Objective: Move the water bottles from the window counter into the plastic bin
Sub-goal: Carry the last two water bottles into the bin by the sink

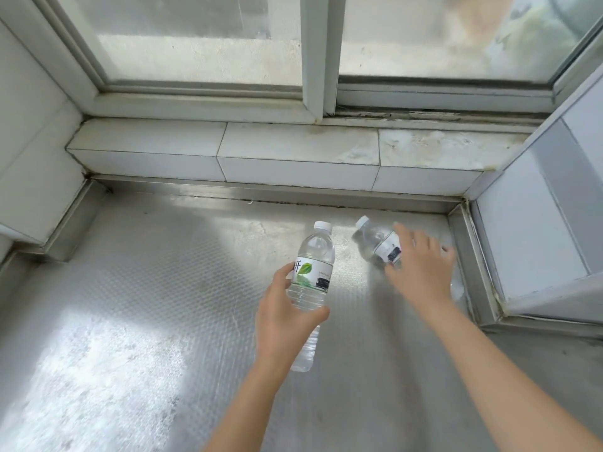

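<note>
Two water bottles at the window counter (137, 288), neither yet in the plastic bin, which lies outside this view. The left hand (284, 318) is wrapped around the middle of the first bottle (311, 282), thumb on the label and fingers behind, holding it tilted; whether its base rests on the counter or is raised above it cannot be told. The right hand (421, 265), fingers spread and blurred, reaches over the second bottle (380, 241), which lies on its side near the right corner of the counter, cap pointing toward the window (202, 40); the hand is open and has not yet closed on it. As judged here, the task is at its pick-up stage, with both carries still to come. Both bottles are clear, ribbed plastic with white screw caps and paper labels, apparently full. The counter is dimpled sheet metal with a raised rim, dulled by whitish stains; behind it runs a tiled white sill (293, 148), discoloured toward the right.
</note>
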A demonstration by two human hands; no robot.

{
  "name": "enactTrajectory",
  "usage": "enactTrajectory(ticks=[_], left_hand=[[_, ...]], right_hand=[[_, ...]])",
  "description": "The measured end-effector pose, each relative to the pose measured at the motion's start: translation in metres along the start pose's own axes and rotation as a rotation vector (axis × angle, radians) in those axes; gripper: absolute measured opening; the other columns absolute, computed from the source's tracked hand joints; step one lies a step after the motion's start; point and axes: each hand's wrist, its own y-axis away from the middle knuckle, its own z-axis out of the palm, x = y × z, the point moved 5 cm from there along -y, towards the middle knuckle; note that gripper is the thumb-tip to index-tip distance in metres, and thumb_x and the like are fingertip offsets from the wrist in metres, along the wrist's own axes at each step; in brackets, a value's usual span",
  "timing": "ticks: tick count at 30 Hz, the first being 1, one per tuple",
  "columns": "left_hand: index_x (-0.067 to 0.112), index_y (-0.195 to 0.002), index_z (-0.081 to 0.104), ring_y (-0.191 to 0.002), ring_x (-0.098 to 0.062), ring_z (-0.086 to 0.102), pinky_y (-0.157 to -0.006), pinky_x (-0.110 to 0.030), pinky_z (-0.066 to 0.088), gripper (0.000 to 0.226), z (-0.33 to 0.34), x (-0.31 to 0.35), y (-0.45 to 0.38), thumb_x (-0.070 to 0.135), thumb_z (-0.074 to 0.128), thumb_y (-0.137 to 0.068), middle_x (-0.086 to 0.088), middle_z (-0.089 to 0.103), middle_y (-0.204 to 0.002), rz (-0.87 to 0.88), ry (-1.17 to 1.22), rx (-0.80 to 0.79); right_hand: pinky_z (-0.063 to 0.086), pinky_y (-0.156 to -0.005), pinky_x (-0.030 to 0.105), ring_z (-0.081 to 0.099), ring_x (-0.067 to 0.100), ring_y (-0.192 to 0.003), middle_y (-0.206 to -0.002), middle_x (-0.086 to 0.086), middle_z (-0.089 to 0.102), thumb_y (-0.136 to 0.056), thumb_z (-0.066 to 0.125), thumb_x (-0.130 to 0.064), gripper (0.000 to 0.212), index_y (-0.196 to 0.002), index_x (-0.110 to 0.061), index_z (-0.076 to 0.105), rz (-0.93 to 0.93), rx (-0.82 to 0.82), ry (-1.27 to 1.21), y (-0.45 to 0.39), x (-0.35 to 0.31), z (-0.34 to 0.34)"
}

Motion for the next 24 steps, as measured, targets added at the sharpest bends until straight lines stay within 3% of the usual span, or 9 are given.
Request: enactTrajectory(ticks=[3, 5, 6, 10, 13, 19, 24], left_hand=[[0.05, -0.124, 0.046, -0.087, 0.018, 0.057, -0.064, -0.01, 0.04, 0.082, 0.002, 0.002, 0.004, 0.024, 0.085, -0.057, 0.026, 0.062, -0.103, -0.01, 0.01, 0.002], [0.053, -0.12, 0.045, -0.087, 0.02, 0.056, -0.063, -0.01, 0.04, 0.081, 0.003, 0.004, 0.007, 0.023, 0.085, -0.057, 0.026, 0.063, -0.101, -0.005, 0.008, 0.009], [0.055, -0.118, 0.044, -0.086, 0.02, 0.056, -0.062, -0.009, 0.04, 0.081, 0.002, 0.005, 0.009, 0.022, 0.085, -0.057, 0.027, 0.063, -0.098, -0.003, 0.006, 0.014], [0.057, -0.116, 0.046, -0.083, 0.016, 0.06, -0.061, -0.001, 0.042, 0.08, -0.003, 0.007, 0.02, 0.022, 0.085, -0.056, 0.039, 0.062, -0.096, 0.01, 0.021, 0.028], [0.052, -0.123, 0.049, -0.085, 0.013, 0.062, -0.064, -0.01, 0.043, 0.082, -0.011, 0.01, 0.032, 0.023, 0.086, -0.056, 0.026, 0.066, -0.101, 0.024, 0.054, 0.039], [0.052, -0.126, 0.049, -0.083, 0.012, 0.064, -0.066, -0.011, 0.045, 0.086, -0.033, 0.025, 0.059, 0.027, 0.088, -0.053, 0.022, 0.065, -0.104, 0.091, 0.117, -0.013], [0.058, -0.12, 0.048, -0.08, 0.008, 0.068, -0.069, -0.02, 0.048, 0.084, -0.048, 0.043, 0.084, 0.034, 0.089, -0.052, 0.022, 0.065, -0.106, 0.183, 0.194, -0.087]], right_hand=[[0.033, -0.098, 0.056, 0.046, 0.032, -0.121, -0.145, 0.009, 0.038, -0.079, 0.062, -0.055, 0.087, -0.15, -0.029, 0.02, 0.022, -0.156, 0.007, 0.01, 0.0, 0.009], [0.045, -0.082, 0.044, 0.053, 0.031, -0.113, -0.144, 0.01, 0.039, -0.081, 0.057, -0.06, 0.09, -0.152, -0.031, 0.009, 0.029, -0.276, -0.026, 0.019, -0.003, 0.019], [0.044, -0.07, 0.036, 0.057, 0.03, -0.105, -0.136, 0.009, 0.046, -0.082, 0.057, -0.056, 0.088, -0.152, -0.031, 0.009, 0.007, -0.298, -0.03, 0.023, -0.006, 0.022], [0.036, -0.061, 0.03, 0.06, 0.026, -0.092, -0.117, 0.004, 0.056, -0.083, 0.061, -0.035, 0.08, -0.15, -0.036, 0.017, -0.022, -0.285, -0.106, 0.039, -0.017, 0.021], [0.038, -0.06, 0.029, 0.062, 0.024, -0.091, -0.111, 0.001, 0.059, -0.078, 0.062, -0.028, 0.082, -0.148, -0.04, 0.021, -0.001, -0.261, -0.19, 0.056, -0.021, 0.01], [0.04, -0.066, 0.031, 0.063, 0.024, -0.086, -0.098, -0.008, 0.065, -0.063, 0.075, -0.038, 0.081, -0.135, -0.045, 0.039, 0.219, -0.155, -0.609, 0.107, -0.02, -0.04], [0.054, -0.075, 0.034, 0.069, 0.008, -0.077, -0.097, -0.01, 0.071, -0.047, 0.083, -0.035, 0.081, -0.118, -0.053, 0.049, 0.393, -0.038, -1.038, 0.16, -0.02, -0.087]])
